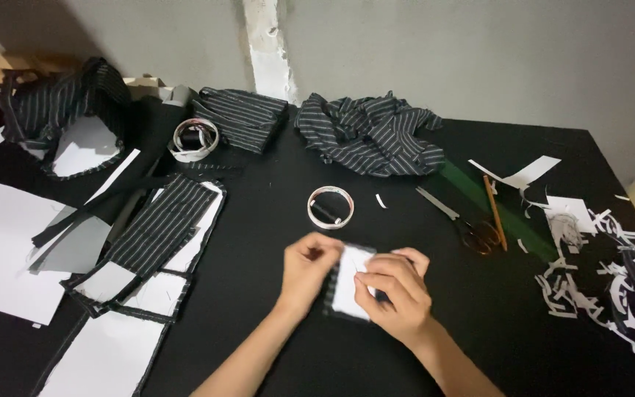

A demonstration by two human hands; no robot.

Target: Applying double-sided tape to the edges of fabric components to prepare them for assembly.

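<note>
Black surface (273, 220) meets a grey wall, with bare room near its front edge. Left hand (309, 266) and right hand (395, 288) both pinch a small white-backed fabric piece (350, 283) at center, below a tape ring (330, 206); scissors (464, 224) lie rightward.

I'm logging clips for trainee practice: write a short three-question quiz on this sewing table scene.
1. True or false: both hands hold the small white-backed fabric piece.
2. Which lies nearer the scissors: A) the pencil, B) the tape ring?
3. Fill in: the scrap pile lies on the person's ___ side.

Key: 1 true: left hand and right hand pinch it. 2 A. 3 right.
</note>
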